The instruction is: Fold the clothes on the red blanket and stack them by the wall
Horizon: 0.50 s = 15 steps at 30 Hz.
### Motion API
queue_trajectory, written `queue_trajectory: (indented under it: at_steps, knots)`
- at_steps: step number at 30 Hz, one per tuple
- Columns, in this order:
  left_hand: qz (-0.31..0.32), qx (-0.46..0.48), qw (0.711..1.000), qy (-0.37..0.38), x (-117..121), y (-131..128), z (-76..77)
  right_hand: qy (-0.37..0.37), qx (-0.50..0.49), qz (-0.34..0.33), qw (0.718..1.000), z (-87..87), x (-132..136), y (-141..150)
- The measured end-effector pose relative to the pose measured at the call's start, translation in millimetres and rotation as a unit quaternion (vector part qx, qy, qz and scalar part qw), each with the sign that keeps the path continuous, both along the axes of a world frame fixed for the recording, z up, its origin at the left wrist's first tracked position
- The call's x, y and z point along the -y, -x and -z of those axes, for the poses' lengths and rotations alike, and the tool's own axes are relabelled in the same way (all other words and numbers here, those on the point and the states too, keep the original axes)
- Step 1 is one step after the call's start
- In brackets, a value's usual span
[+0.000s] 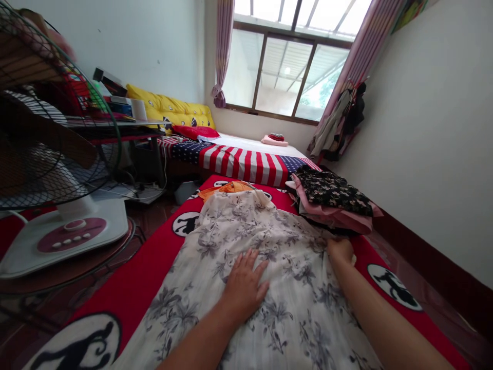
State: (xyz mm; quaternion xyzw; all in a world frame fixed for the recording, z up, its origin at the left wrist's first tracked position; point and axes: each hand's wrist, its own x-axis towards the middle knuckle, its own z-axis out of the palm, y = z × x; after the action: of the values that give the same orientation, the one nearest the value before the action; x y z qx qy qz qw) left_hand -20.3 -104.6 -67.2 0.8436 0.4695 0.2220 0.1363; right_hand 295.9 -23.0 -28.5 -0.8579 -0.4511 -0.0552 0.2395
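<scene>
A cream cloth garment with grey floral print (265,257) lies spread over a red mat (150,277) with black-and-white monkey motifs. My left hand (244,285) rests flat on the garment with its fingers spread. My right hand (341,252) is at the garment's far right edge, its fingers curled and partly hidden against the fabric. Just beyond the garment sits a stack of folded clothes (331,198), black floral on top of pink. An orange cloth (227,190) pokes out from under the garment's far end.
A large wire-caged electric fan (65,154) on a white base stands close on the left. Ahead lies a bed with a stars-and-stripes cover (242,164) and a yellow cushion (169,110). A white wall runs along the right, and clothes hang by the window.
</scene>
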Motion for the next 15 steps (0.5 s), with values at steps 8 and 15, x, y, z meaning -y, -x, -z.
queue_trajectory:
  at_steps: [8,15]
  knots:
    - [0.002,0.015,1.000,0.001,0,0,-0.8,0.055,0.058,-0.344,0.936,16.5,21,121]
    - [0.022,0.067,0.997,0.008,-1,6,-1.2,0.195,0.109,-0.128,0.966,36.5,25,96]
